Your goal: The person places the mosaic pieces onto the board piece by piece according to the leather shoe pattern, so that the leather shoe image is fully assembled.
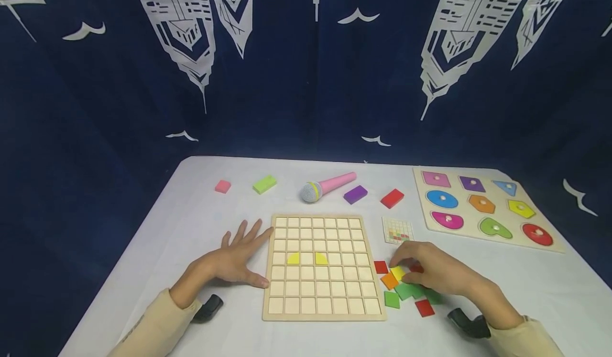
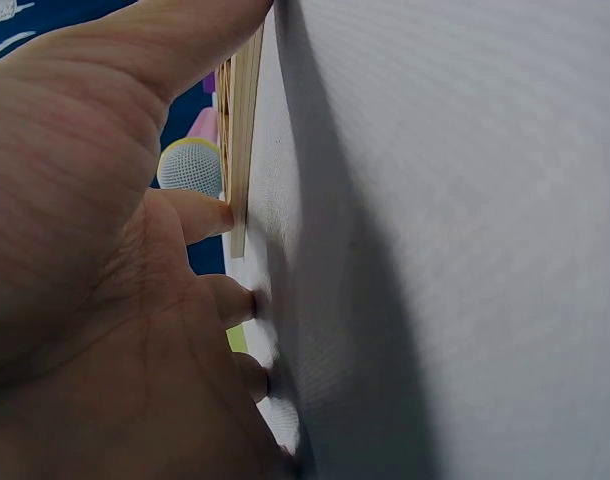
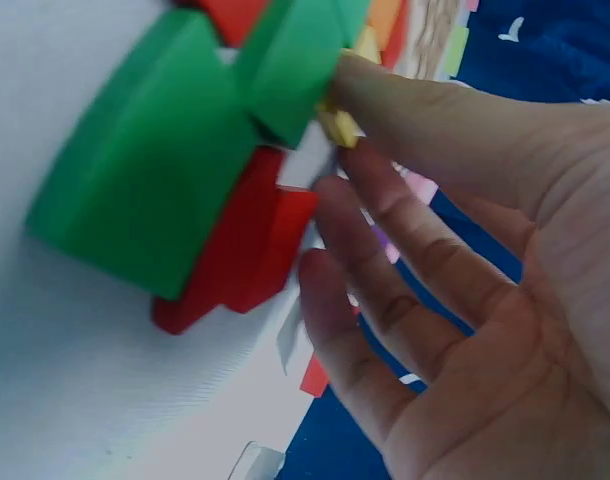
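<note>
left hand [image 1: 234,261] flat on white table [image 1: 201,229], fingers spread, touching grid board [image 1: 322,266] at its 9 o'clock edge. right hand [image 1: 432,272] over loose coloured tiles [image 1: 406,290] at board's 3 o'clock. two yellow pcs [image 1: 307,258] in grid. pink mic [image 1: 327,186] at 12.

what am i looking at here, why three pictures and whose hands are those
No machine here: a person works with bare hands and wears three cameras. The big picture comes from the head, looking down at a white table. The other two come from the wrists, very close up.

The left hand lies flat, fingers against the edge of a wooden grid board that has two yellow pieces in it. The right hand reaches into a pile of coloured tiles; whether it grips one is unclear. Farther back lie a toy microphone, some blocks and a shape puzzle.
</note>
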The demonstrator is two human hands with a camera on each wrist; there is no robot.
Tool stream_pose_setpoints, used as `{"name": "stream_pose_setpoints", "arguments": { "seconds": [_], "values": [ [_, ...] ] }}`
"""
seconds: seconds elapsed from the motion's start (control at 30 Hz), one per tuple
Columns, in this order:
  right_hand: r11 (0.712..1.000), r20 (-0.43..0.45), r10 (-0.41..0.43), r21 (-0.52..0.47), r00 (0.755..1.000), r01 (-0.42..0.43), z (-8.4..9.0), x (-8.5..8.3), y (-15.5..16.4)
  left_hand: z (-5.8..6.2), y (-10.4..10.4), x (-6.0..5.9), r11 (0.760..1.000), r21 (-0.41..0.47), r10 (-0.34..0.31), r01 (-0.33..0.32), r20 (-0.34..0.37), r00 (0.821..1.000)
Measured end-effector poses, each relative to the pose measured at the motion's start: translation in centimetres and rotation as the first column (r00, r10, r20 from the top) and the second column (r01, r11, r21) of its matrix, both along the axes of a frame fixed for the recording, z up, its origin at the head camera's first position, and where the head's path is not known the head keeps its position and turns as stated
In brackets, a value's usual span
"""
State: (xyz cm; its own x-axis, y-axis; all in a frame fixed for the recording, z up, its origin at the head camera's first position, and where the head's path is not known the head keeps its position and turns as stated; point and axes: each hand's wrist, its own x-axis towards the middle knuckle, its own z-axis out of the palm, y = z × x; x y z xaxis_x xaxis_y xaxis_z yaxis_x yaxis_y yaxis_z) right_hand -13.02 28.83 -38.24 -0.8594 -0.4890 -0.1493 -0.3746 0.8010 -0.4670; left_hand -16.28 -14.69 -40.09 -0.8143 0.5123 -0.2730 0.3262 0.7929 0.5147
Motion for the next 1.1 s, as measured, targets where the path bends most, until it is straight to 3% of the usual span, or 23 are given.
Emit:
{"name": "stream_pose_setpoints", "arguments": {
  "seconds": [0.23, 0.37, 0.73, 1.1],
  "values": [
    [0.994, -0.106, -0.036, 0.098, 0.994, 0.047, 0.0, -0.2, -0.5, 0.2, 0.0, 0.1, 1.0, 0.005, -0.003, 0.003, -0.007, 1.0],
    [0.993, -0.157, -0.057, 0.09, 0.986, 0.072, 0.7, -0.4, -1.6, 0.1, 0.0, 0.0, 1.0, 0.005, -0.005, 0.005, -0.008, 1.0],
    [0.991, -0.194, 0.136, 0.011, 0.972, -0.137, 0.9, -1.8, -8.0, 0.1, -0.1, 0.0, 1.0, 0.011, -0.013, 0.013, -0.011, 1.0],
    [0.954, -0.171, 0.294, -0.014, 0.941, -0.3, 0.8, -2.2, -13.6, 0.1, 0.0, 0.1, 1.0, 0.013, -0.008, 0.008, -0.022, 1.0]
  ]
}}
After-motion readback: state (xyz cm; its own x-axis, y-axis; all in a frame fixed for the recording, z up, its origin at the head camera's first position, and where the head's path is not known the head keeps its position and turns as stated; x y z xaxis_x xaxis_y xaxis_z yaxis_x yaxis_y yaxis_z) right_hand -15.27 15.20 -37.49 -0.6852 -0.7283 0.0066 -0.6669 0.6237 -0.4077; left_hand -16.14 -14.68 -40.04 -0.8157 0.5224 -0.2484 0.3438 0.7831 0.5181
